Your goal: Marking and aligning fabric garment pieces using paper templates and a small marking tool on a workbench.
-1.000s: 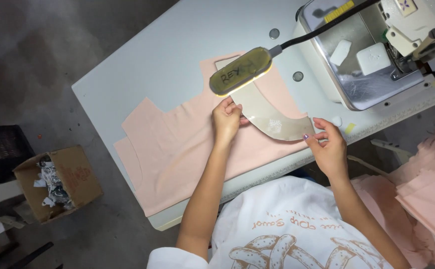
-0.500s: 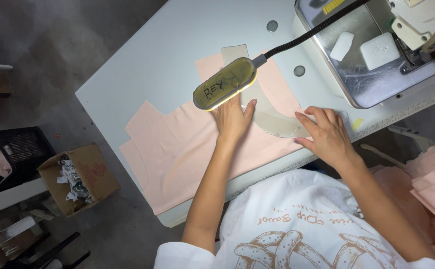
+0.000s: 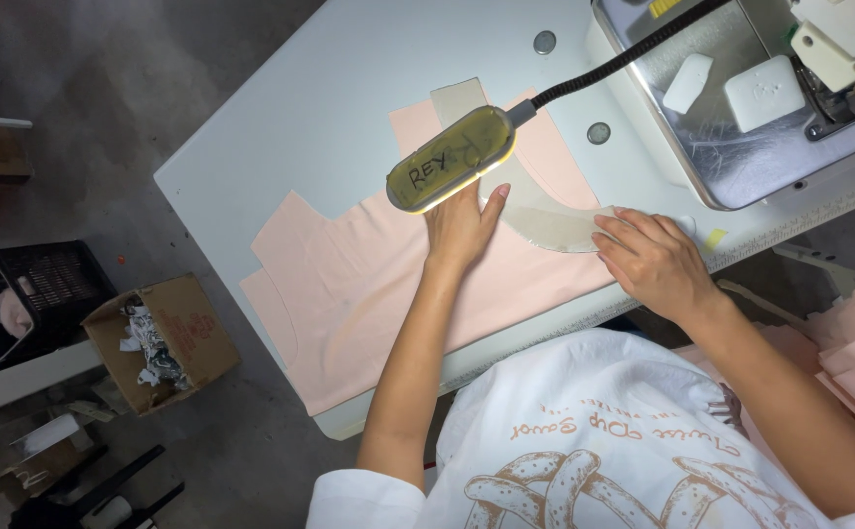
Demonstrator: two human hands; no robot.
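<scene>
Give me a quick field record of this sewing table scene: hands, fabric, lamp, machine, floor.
left hand: flat on the pink fabric piece, partly under the lamp
right hand: fingers pressing the curved translucent pattern piece
lamp: oblong head on a flexible neck, lit, above the fabric
sewing machine: on the table's far right
table: pale top
floor: cardboard box of scraps on the left

A pale blue work table stood on a dark grey concrete floor. At lower left, an open brown cardboard box of scraps sat beside a black plastic crate.
</scene>
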